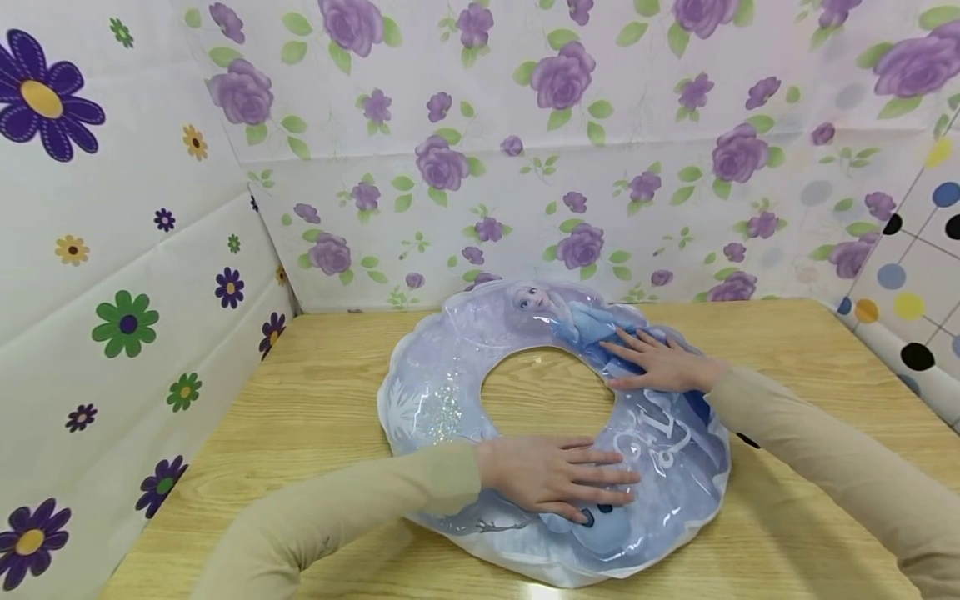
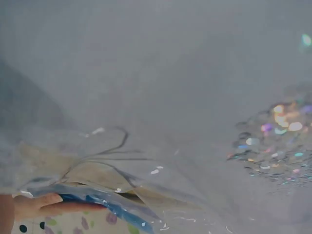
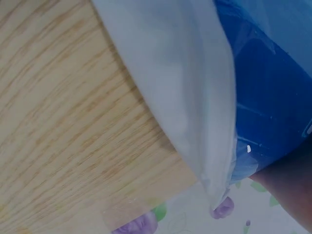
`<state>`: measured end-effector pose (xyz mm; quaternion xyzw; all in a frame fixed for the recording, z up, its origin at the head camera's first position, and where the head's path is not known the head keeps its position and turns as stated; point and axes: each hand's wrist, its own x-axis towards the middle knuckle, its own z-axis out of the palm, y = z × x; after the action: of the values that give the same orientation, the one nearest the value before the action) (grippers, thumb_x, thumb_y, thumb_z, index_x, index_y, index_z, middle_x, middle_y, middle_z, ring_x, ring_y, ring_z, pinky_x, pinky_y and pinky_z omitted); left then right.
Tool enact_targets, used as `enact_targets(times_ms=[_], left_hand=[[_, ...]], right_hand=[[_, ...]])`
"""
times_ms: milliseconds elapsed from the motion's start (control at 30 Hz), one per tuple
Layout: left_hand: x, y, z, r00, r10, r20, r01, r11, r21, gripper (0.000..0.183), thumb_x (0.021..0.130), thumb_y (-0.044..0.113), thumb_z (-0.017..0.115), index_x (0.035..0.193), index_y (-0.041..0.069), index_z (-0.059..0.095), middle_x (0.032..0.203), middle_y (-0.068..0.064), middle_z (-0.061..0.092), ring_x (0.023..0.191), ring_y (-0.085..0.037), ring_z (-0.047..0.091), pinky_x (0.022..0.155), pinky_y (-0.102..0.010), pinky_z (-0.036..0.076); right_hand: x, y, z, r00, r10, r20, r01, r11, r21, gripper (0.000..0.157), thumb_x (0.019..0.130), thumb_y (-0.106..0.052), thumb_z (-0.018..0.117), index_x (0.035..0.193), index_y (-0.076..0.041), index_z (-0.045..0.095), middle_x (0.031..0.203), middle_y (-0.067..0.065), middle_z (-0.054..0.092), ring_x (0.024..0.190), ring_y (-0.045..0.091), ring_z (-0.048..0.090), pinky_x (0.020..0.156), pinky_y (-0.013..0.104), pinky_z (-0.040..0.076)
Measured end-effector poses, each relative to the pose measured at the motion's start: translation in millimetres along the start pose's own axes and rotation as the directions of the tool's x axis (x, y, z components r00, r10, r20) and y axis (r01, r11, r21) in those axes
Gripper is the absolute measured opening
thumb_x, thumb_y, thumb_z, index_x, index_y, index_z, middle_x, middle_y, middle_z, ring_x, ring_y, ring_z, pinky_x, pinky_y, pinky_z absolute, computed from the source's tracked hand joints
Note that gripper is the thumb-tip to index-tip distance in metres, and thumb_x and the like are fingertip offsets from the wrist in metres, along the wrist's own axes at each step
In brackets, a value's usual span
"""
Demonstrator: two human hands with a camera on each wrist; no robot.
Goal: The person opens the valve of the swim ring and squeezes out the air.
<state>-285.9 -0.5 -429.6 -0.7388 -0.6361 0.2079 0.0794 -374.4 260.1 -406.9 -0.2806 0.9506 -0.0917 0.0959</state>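
An inflated swim ring (image 1: pixel 420 400), pale blue and lilac with a printed figure, a snowflake and glitter, lies flat on the wooden table. On its near side rests my left hand (image 1: pixel 558 475), fingers straight and spread over the print. My right hand (image 1: pixel 660 364) lies flat on the ring's right side, fingers spread towards the centre hole. Close up in the left wrist view are the ring's clear film and loose glitter (image 2: pixel 278 141). The right wrist view shows the ring's white seam edge (image 3: pixel 195 97) and a dark blue part of the print.
The wooden table (image 1: pixel 300 417) extends around the ring. Behind it hangs a rose-patterned sheet (image 1: pixel 450 125), close to the ring's far edge. A daisy-patterned sheet (image 1: pixel 112 250) borders the left side, and a dotted sheet (image 1: pixel 915 275) the right.
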Motion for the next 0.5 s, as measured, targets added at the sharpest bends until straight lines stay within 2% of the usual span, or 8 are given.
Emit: enact_targets(times_ms=[100,167,233,300,367,400,467,500], left_hand=[[1.3,-1.6,2.8,1.0,0.008,-0.012,-0.008,1.0,-0.019,0.06,0.097,0.047,0.02,0.146,0.016,0.005,0.148,-0.003,-0.012,0.132,-0.02,-0.015,0.104,-0.039,-0.002],[0.5,-4.9,2.0,0.999,0.001,-0.05,-0.005,0.998,-0.066,0.062,0.096,0.048,0.025,0.147,0.015,0.01,0.149,-0.004,-0.007,0.132,-0.02,-0.012,0.104,-0.038,-0.001],[-2.6,-10.4,-1.8,0.994,-0.037,-0.1,0.025,0.993,-0.119,0.062,0.095,0.048,0.03,0.146,0.015,0.015,0.15,-0.005,-0.002,0.133,-0.02,-0.007,0.104,-0.037,0.0],[-8.4,-18.8,-8.0,0.983,-0.116,-0.139,0.09,0.98,-0.177,0.062,0.094,0.047,0.036,0.145,0.013,0.021,0.15,-0.007,0.004,0.134,-0.021,-0.004,0.105,-0.036,0.001],[-17.7,-30.0,-13.6,0.958,-0.237,-0.164,0.198,0.954,-0.225,0.059,0.095,0.043,0.038,0.144,0.012,0.025,0.149,-0.009,0.01,0.134,-0.021,-0.001,0.104,-0.036,0.002],[-23.7,-36.9,-16.2,0.937,-0.303,-0.177,0.254,0.933,-0.253,0.058,0.095,0.041,0.039,0.143,0.011,0.027,0.148,-0.01,0.013,0.134,-0.022,0.002,0.105,-0.036,0.003],[-39.0,-51.4,-21.8,0.881,-0.439,-0.178,0.371,0.873,-0.317,0.055,0.095,0.039,0.04,0.142,0.012,0.03,0.147,-0.011,0.017,0.134,-0.021,0.003,0.105,-0.036,0.004],[-48.1,-58.5,-23.6,0.846,-0.502,-0.179,0.425,0.838,-0.342,0.054,0.095,0.038,0.04,0.142,0.012,0.03,0.147,-0.011,0.017,0.134,-0.022,0.004,0.105,-0.036,0.003]], right_hand=[[-1.2,-1.4,-1.4,1.0,0.006,-0.003,-0.006,1.0,0.001,0.082,0.084,-0.063,0.042,0.145,-0.014,0.02,0.148,0.018,0.005,0.128,0.046,0.004,0.091,0.068,0.003],[-1.4,-0.6,-2.4,1.0,0.0,-0.012,0.0,1.0,0.001,0.081,0.085,-0.063,0.041,0.146,-0.014,0.02,0.148,0.017,0.007,0.129,0.045,0.005,0.091,0.068,0.003],[-2.0,1.2,-4.3,0.999,-0.014,-0.035,0.014,1.0,0.008,0.079,0.086,-0.062,0.041,0.146,-0.014,0.02,0.147,0.017,0.009,0.129,0.044,0.006,0.092,0.067,0.002],[-3.3,3.0,-7.5,0.998,-0.026,-0.064,0.027,0.999,0.02,0.078,0.087,-0.06,0.042,0.145,-0.014,0.02,0.147,0.017,0.012,0.129,0.043,0.006,0.092,0.066,0.0],[-5.6,5.2,-11.8,0.995,-0.033,-0.096,0.036,0.999,0.034,0.076,0.087,-0.058,0.043,0.145,-0.013,0.021,0.147,0.017,0.013,0.13,0.043,0.005,0.092,0.066,-0.002],[-6.9,6.3,-14.3,0.994,-0.028,-0.107,0.033,0.999,0.039,0.077,0.087,-0.057,0.044,0.145,-0.013,0.02,0.147,0.017,0.013,0.13,0.042,0.004,0.092,0.067,-0.002],[-10.8,8.4,-20.1,0.992,-0.009,-0.122,0.016,0.999,0.049,0.077,0.087,-0.056,0.045,0.146,-0.015,0.018,0.147,0.017,0.011,0.13,0.041,0.001,0.09,0.068,-0.003],[-13.2,9.7,-23.2,0.992,0.003,-0.13,0.003,0.999,0.049,0.077,0.087,-0.056,0.046,0.146,-0.016,0.017,0.148,0.016,0.01,0.13,0.041,0.001,0.09,0.068,-0.003]])
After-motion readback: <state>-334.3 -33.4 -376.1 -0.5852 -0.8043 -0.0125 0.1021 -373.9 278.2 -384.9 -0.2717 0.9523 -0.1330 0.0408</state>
